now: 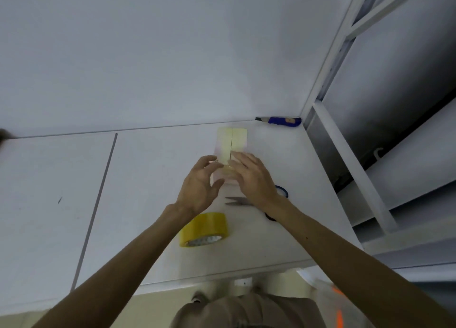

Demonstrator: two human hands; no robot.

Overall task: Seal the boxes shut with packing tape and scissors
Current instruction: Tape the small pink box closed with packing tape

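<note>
Tape roll (204,229) nearest, yellow, lying on the table (135,179) just under the left wrist, nobody holding it. Scissors (238,201) next, blades pointing left, handles hidden under the right wrist. Then both hands, at the near end of the box (232,140). Right hand (251,177) lies flat, fingers straight, pressing the top just right of the seam. Left hand (199,182) cups the box's left side, fingers curved, thumb apart; real grip or not, I can't tell. Box runs lengthwise straight away from the person, seam along that line, so tape should follow it. Left hand is nearer the roll. Blue knife (278,121) sits far back by the wall.
</note>
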